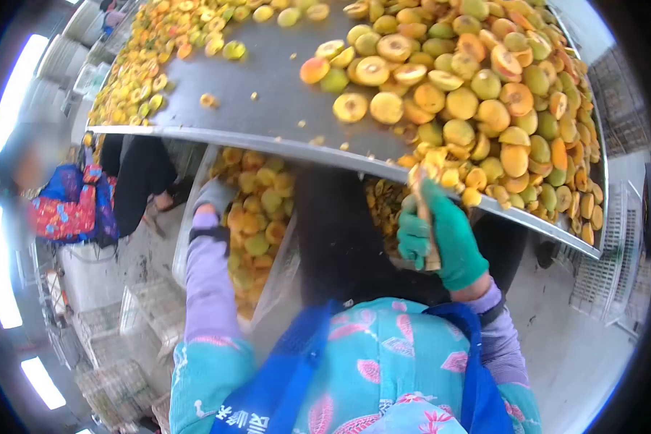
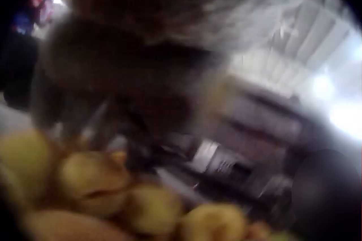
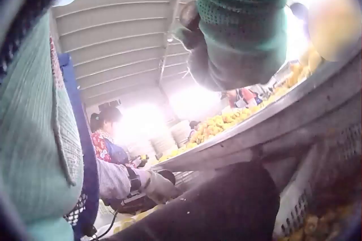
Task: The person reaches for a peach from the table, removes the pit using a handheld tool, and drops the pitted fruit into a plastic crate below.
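Note:
My left hand [image 1: 213, 197], in a grey glove, reaches into a crate of whole yellow-orange peaches [image 1: 257, 217] left of my knees. In the left wrist view the dark, blurred glove [image 2: 124, 77] hangs right over the fruit [image 2: 93, 181]; I cannot tell whether its fingers hold one. My right hand [image 1: 448, 235], in a green glove, grips a slim tan stick-like tool [image 1: 428, 228], raised near the table's front edge. Its upper end overlaps cut fruit pieces in the head view. The right wrist view shows the green glove [image 3: 243, 32] from below, with the tool hidden.
A metal-edged table [image 1: 260, 145] spans the front, with a big heap of halved peaches [image 1: 477, 94] at right and smaller pieces [image 1: 188, 29] at back left. Scraps [image 1: 383, 210] lie in a container below the edge. Another person [image 1: 65, 195] sits at left. Plastic crates [image 1: 152, 311] stand on the floor.

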